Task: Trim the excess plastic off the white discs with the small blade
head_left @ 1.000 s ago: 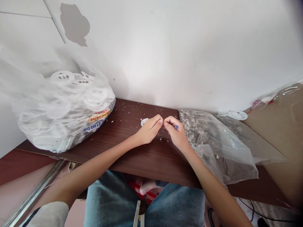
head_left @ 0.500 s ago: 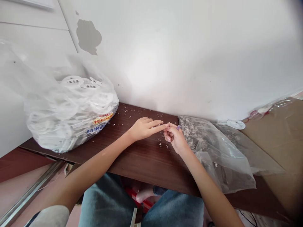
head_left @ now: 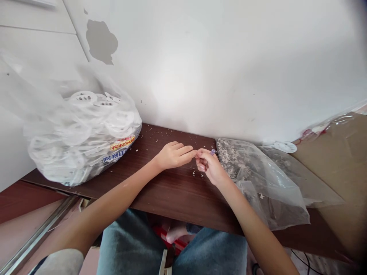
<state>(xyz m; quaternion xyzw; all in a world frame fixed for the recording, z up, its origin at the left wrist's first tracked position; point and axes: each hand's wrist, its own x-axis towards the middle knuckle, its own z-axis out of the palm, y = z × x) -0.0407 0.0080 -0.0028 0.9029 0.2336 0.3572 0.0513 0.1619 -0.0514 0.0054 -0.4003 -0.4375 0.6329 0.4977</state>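
Observation:
Over the dark brown tabletop (head_left: 172, 191), my two hands meet at the fingertips. My left hand (head_left: 174, 155) comes in from the left, palm down, its fingers long and pressed together; its thumb and anything under it are hidden. The thumb and index finger of my right hand (head_left: 208, 162) pinch at the tips of the left fingers. Whatever lies in that pinch is too small to make out. A small purple item (head_left: 212, 152) shows at the right index finger. Just right of this hand lies a clear plastic bag (head_left: 266, 172) with many small pale pieces inside.
At the left stands a large, full clear bag (head_left: 83, 141) of white plastic discs. White crumbs dot the table by the wall (head_left: 186, 76). A white disc (head_left: 285, 147) and brown cardboard (head_left: 335, 152) are at the right.
The fingers of my left hand have drawn in and lie closer together. My right hand remains at their tips, pinching. The whole view has shifted slightly.

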